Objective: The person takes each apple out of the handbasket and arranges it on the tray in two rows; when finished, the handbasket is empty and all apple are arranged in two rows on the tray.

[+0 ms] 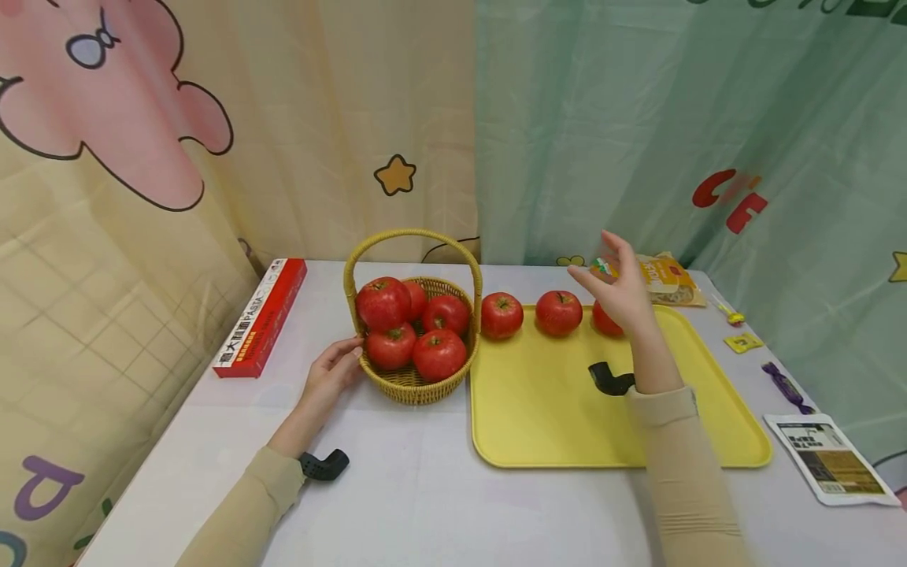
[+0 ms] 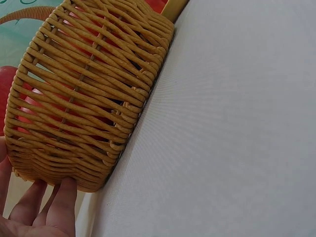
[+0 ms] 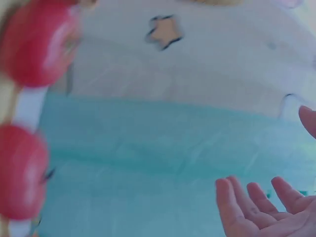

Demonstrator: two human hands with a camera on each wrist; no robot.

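Observation:
A yellow wicker basket (image 1: 414,394) with a tall arched handle stands on the table and holds several red apples (image 1: 439,354). My left hand (image 1: 333,368) touches the basket's left side, its fingertips against the woven wall (image 2: 84,98) in the left wrist view. Raised over the back of the yellow tray (image 1: 553,409), my right hand (image 1: 623,293) has its fingers and thumb spread, with nothing between them. Along the tray's back edge sit three red apples: a left one (image 1: 501,316), a middle one (image 1: 558,313), and a right one (image 1: 608,320) partly hidden by this hand.
A red pasta box (image 1: 260,319) lies at the back left. Behind the tray rests a yellow food bag (image 1: 669,279). Small wrapped candies (image 1: 742,342) and a white packet (image 1: 831,458) line the right side. Curtains hang behind the table.

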